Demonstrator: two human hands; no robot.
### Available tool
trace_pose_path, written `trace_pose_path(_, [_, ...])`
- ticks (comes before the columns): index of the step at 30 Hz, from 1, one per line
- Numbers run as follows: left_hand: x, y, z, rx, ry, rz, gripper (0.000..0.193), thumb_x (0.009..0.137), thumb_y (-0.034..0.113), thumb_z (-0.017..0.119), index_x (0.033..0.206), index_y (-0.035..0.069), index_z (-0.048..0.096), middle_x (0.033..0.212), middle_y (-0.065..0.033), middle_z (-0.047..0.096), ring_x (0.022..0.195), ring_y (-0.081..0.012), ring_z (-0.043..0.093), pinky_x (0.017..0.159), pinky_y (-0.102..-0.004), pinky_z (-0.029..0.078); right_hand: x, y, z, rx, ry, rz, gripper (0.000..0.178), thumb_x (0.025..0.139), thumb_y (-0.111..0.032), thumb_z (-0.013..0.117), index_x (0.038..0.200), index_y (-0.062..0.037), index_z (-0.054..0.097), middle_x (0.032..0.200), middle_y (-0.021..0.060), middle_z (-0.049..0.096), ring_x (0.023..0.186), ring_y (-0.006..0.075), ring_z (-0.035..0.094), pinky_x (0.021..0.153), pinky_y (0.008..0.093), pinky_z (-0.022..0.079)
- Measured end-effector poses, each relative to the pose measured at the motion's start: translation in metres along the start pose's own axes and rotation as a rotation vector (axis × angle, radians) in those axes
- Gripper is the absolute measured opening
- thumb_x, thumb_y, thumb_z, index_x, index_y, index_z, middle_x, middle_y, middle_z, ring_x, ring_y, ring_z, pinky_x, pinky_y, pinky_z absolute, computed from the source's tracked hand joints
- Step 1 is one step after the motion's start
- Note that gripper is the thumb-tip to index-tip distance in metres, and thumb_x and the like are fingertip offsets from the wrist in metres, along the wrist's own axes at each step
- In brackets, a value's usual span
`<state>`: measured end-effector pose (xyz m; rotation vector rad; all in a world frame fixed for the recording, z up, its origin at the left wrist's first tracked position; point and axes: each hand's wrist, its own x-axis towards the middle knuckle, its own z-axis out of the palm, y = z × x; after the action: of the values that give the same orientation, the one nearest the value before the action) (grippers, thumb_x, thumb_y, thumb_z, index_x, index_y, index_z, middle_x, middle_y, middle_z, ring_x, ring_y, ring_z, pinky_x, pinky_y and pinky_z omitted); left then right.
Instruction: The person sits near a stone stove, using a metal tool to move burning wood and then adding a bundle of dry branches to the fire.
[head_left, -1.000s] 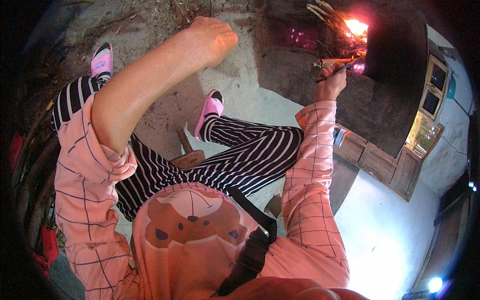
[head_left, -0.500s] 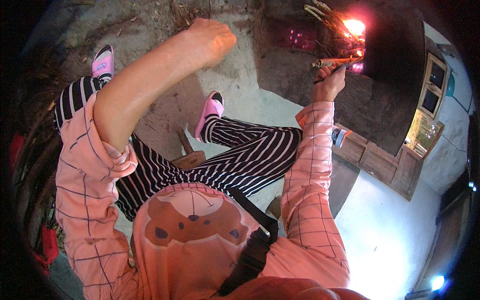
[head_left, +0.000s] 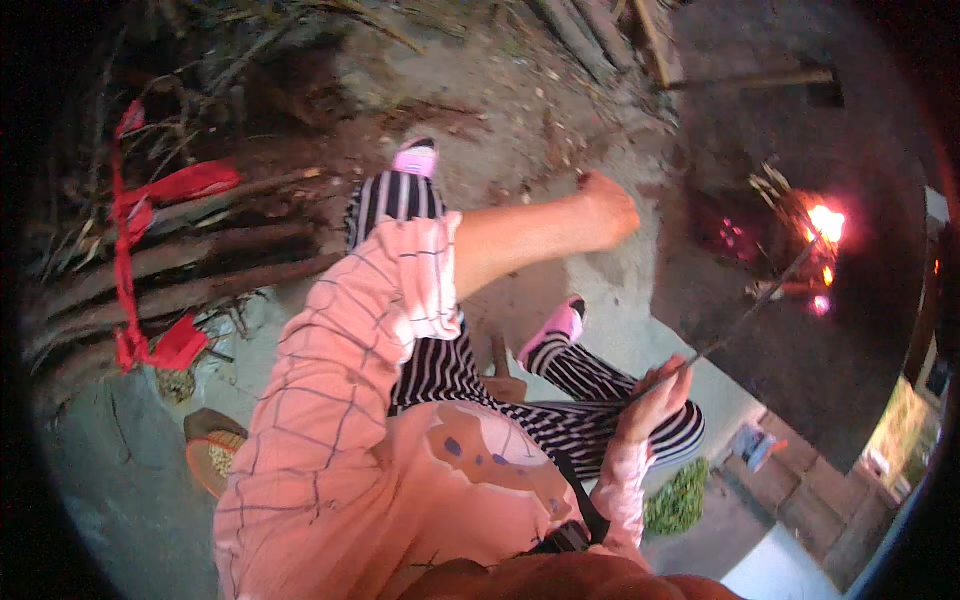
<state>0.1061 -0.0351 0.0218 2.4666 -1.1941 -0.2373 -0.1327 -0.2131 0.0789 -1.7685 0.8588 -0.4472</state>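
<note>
My right hand [head_left: 655, 398], near my right knee, is closed around a long, thin dark rod [head_left: 745, 320]. The rod slants up to the right, its far end at the fire [head_left: 826, 223] in a dark stove opening. Beside the flames lies a bundle of thin sticks [head_left: 785, 200], partly burning. My left arm stretches over my left knee. My left hand [head_left: 608, 212] hangs past it in a loose fist, its fingers mostly hidden; nothing shows in it.
Long branches [head_left: 190, 265] and a red cloth strip [head_left: 125, 270] lie at the left. A bowl of pale grains [head_left: 215, 450] stands below them. Green leaves [head_left: 675, 498] lie by my right leg, near a small container [head_left: 755, 445]. Logs [head_left: 585, 35] lie at the far edge.
The view has swung left, bringing branches, bowl and leaves into sight. My right hand has drawn back from the stove opening toward my knee, still holding the rod. My left hand stays curled.
</note>
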Motion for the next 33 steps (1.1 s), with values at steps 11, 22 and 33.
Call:
trace_pose_path(11, [0.007,-0.010,-0.048,-0.078,0.342,-0.076,0.015,0.078,0.012,0.059,0.085,0.003,0.069,0.100,-0.0158,0.063,0.102,-0.0336,0.060,0.086,-0.0539,0.046,-0.042,0.041,0.011,-0.272,-0.756,0.171,0.012,0.090,-0.006,0.056,0.101,-0.0015,0.057,0.083,-0.0017,0.057,0.070,0.0055,0.050,0.063,0.0202,0.041])
trace_pose_path(22, [0.010,-0.009,-0.049,-0.056,0.355,-0.028,0.017,0.080,0.009,0.057,0.094,0.002,0.063,0.122,-0.0189,0.049,0.118,-0.0382,0.047,0.097,-0.0624,0.036,-0.051,0.070,0.063,-0.445,-0.967,0.131,0.022,0.083,-0.017,0.064,0.095,0.0015,0.062,0.070,0.0060,0.059,0.063,0.0125,0.053,0.058,0.0295,0.044])
trace_pose_path(33, [0.014,-0.016,-0.060,-0.128,0.402,-0.191,0.043,0.078,0.012,0.065,0.119,0.001,0.054,0.143,-0.0267,0.033,0.135,-0.0508,0.026,0.104,-0.0707,0.023,0.014,0.028,0.131,-0.592,-1.106,-0.079,0.028,0.082,-0.019,0.063,0.099,0.0017,0.060,0.064,0.0091,0.057,0.056,0.0156,0.053,0.051,0.0331,0.043])
